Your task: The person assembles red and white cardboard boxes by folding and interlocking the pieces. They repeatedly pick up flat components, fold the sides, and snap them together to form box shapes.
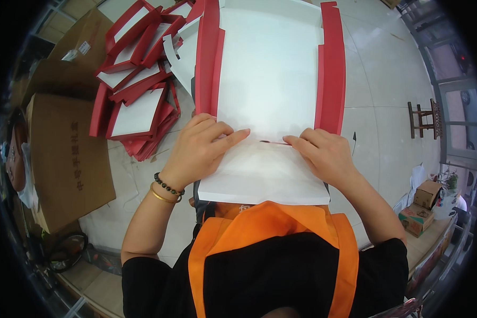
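A large cardboard gift box (pixel 270 69), white inside with raised red side walls, lies in front of me, its near white flap (pixel 265 185) reaching my lap. My left hand (pixel 199 146) is closed on its left edge near the crease, the thumb stretched across the white board. On the opposite edge, my right hand (pixel 323 156) is closed with curled fingers, thumb side toward the middle. Between the thumbs runs a narrow slit (pixel 273 142) along the crease, showing dark and reddish. The undersides of both hands are hidden.
Red-and-white boxes (pixel 138 111) lie piled on the floor at the left. Brown cartons (pixel 71 159) stand beyond them. To the right are a small wooden stool (pixel 425 119) and small cartons (pixel 418 217) on a ledge. My orange apron (pixel 270 228) touches the near flap.
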Tool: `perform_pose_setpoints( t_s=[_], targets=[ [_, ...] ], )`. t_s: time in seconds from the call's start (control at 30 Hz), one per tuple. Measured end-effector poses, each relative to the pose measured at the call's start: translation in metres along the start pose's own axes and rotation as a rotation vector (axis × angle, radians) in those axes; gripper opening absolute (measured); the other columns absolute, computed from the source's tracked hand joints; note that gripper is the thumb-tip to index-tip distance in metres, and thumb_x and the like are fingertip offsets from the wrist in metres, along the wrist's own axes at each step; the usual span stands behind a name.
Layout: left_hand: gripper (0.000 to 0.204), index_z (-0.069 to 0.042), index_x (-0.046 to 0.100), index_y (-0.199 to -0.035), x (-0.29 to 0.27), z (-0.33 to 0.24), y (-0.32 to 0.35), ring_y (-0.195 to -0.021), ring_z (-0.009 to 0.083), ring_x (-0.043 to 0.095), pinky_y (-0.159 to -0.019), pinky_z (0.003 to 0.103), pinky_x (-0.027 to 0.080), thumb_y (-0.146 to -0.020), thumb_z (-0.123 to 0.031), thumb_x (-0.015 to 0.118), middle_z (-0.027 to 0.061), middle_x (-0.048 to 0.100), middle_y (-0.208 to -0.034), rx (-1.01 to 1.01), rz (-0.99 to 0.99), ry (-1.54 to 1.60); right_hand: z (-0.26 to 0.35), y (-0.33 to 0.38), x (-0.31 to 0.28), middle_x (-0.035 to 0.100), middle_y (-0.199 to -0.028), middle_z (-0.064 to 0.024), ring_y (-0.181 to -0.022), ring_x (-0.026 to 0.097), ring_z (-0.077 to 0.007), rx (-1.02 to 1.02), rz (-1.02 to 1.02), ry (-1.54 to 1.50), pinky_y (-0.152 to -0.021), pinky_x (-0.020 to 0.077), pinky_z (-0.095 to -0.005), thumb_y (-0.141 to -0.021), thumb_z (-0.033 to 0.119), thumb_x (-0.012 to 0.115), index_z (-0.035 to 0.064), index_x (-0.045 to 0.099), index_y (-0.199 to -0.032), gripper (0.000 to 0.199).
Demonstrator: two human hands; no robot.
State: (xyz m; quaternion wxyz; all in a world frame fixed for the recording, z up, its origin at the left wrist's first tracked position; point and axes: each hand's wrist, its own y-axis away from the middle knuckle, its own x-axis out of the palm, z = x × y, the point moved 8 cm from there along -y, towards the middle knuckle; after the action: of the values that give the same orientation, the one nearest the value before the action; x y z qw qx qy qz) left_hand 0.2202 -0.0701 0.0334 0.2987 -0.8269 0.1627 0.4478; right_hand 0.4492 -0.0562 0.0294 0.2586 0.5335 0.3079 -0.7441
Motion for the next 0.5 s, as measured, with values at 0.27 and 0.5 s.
perform_pose_setpoints(
  t_s=[0.27,0.5],
  targets=[
    [0.037,-0.014,0.082,-0.121,-0.011,0.007,0.014,-0.077,0.022,0.054,-0.07,0.035,0.044,-0.085,-0.025,0.085,0.0022,0.052,-0.083,0.06,-0.108,-0.135,-0.019,0.041,-0.011,0.07,-0.1,-0.0069,-0.09,0.068,-0.0259,-0.097,-0.248,-0.247,-0.094,0.056,-0.0456,-0.087,0.01,0.079,0.009,0.076,-0.121,0.034],
    [0.049,-0.014,0.08,-0.126,-0.012,0.013,0.004,-0.079,0.0231,0.055,-0.074,0.038,0.049,-0.084,-0.038,0.081,0.0034,0.053,-0.084,0.111,0.001,-0.116,-0.014,0.062,-0.005,0.077,-0.11,-0.0091,-0.101,0.074,-0.0254,-0.208,-0.257,-0.019,-0.1,0.058,-0.0444,-0.09,0.015,0.081,0.0062,0.076,-0.12,0.031]
  ],
)
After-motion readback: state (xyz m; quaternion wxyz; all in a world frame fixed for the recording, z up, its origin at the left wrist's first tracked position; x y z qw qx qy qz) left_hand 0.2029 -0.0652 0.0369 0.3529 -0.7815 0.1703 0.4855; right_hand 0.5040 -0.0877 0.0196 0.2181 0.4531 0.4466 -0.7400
